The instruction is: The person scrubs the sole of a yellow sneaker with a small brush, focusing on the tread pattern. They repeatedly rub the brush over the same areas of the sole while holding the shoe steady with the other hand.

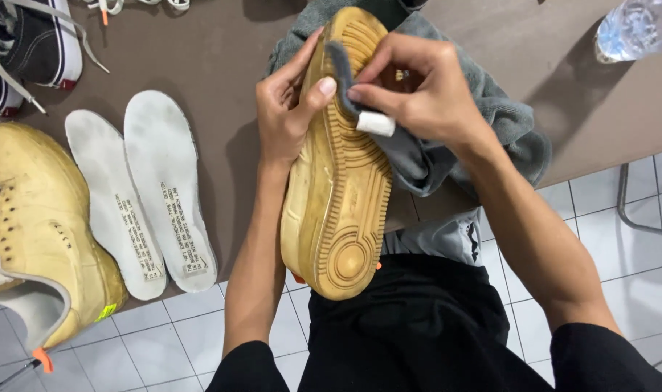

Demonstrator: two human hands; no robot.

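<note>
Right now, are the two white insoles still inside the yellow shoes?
No, both white insoles lie flat on the brown table, beside the yellow shoe on the left.

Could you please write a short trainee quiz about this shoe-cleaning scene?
1. True or false: the left hand holds the yellow shoe sole up.
2. What does the right hand press against the sole?
A. brush
B. grey cloth
C. sponge
3. How many insoles lie on the table?

Key: 1 true; 2 B; 3 two.
</note>
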